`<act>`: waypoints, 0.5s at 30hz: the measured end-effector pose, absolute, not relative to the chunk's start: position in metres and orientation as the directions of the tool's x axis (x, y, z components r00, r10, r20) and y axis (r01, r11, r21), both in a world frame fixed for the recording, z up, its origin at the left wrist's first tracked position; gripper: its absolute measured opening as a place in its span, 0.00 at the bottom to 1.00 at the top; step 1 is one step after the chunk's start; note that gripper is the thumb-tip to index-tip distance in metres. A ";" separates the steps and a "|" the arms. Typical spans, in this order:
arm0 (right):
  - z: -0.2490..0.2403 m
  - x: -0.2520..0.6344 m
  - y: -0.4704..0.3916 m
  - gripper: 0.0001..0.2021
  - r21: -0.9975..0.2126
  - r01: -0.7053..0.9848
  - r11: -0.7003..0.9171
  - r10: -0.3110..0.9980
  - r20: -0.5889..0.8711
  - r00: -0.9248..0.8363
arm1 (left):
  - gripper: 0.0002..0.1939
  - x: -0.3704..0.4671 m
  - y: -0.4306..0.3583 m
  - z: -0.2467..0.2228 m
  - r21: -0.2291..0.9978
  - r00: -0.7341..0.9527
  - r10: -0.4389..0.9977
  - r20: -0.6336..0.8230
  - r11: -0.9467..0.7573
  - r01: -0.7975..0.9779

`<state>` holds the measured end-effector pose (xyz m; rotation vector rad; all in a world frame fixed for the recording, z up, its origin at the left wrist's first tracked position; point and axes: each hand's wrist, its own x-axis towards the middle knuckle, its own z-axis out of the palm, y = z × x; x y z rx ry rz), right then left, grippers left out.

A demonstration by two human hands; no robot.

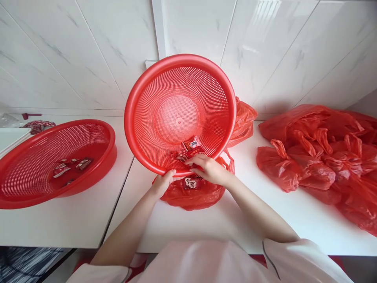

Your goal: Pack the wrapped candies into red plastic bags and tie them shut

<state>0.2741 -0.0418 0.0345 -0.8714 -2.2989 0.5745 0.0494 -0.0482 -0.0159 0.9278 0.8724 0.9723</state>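
Note:
A red plastic mesh basket (pixel 180 61) is tilted toward me in the middle, its lower rim over an opened red plastic bag (pixel 191 200). My left hand (pixel 163 183) grips the near rim, its thumb on the edge. Reaching over the rim, my right hand (pixel 208 169) has its fingers curled at the small red wrapped snacks (pixel 192 144) gathered at the basket's low side. What lies under those fingertips is partly hidden. More wrapped snacks (pixel 191 183) show inside the bag below.
On the left stands a second red mesh basket (pixel 110 151) with several wrapped snacks (pixel 62 169) at its bottom. Several tied red bags (pixel 309 165) are piled on the right of the white table (pixel 247 220). Another red bag (pixel 244 122) sits behind the tilted basket, near the tiled wall (pixel 194 27).

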 end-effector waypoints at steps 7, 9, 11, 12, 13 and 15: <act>0.042 0.285 -0.039 0.12 -0.671 0.387 0.633 0.761 0.445 -0.473 | 0.20 0.048 -0.043 -0.012 0.897 0.313 0.941 -0.126 0.243 -0.369; 0.044 0.289 -0.039 0.14 -0.684 0.406 0.606 0.785 0.435 -0.440 | 0.21 0.047 -0.042 -0.011 0.893 0.312 0.942 -0.127 0.245 -0.377; 0.047 0.292 -0.039 0.15 -0.685 0.435 0.584 0.804 0.415 -0.426 | 0.22 0.046 -0.042 -0.011 0.893 0.306 0.944 -0.122 0.239 -0.382; 0.048 0.293 -0.039 0.15 -0.672 0.456 0.583 0.806 0.409 -0.427 | 0.22 0.045 -0.042 -0.012 0.894 0.305 0.945 -0.118 0.234 -0.382; 0.048 0.293 -0.038 0.13 -0.650 0.480 0.589 0.804 0.409 -0.432 | 0.22 0.045 -0.042 -0.012 0.895 0.307 0.945 -0.114 0.231 -0.381; 0.048 0.292 -0.038 0.11 -0.597 0.516 0.614 0.788 0.418 -0.453 | 0.23 0.045 -0.042 -0.013 0.898 0.316 0.941 -0.118 0.237 -0.371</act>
